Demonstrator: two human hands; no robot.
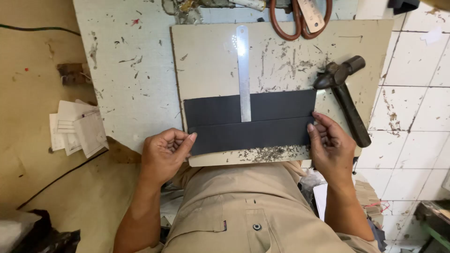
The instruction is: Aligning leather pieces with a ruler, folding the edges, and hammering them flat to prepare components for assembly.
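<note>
— While the dark strip [249, 122] lies flat on the scarred board [281, 51], which way does its long axis run?

— Side to side across the board, straight across the person's front. It sits on the near half of the board, just ahead of the belly, with a fold or seam line running along its length.

— And the hands against that strip?

— One at each short end. The left hand [164, 153] is at the strip's near-left corner, fingers curled in, thumb tip touching the edge; whether it truly pinches the material I cannot tell. The right hand [330, 146] is at the right end, fingertips resting on the edge, loosely bent, not clenched around anything.

— Which is nearer?

— Both touch it, about equal. The strip lies between them, slightly forward of the knuckles.

— Anything crossing the strip?

— A steel ruler [243, 75] lies at right angles to it, its near end resting on the strip's upper half near the middle, the rest reaching away over the board.

— Other things around?

— A hammer [344, 93] lies just right of the strip's right end, head away from the person. Orange-handled scissors [300, 18] sit well beyond the strip, at the board's far edge.
</note>
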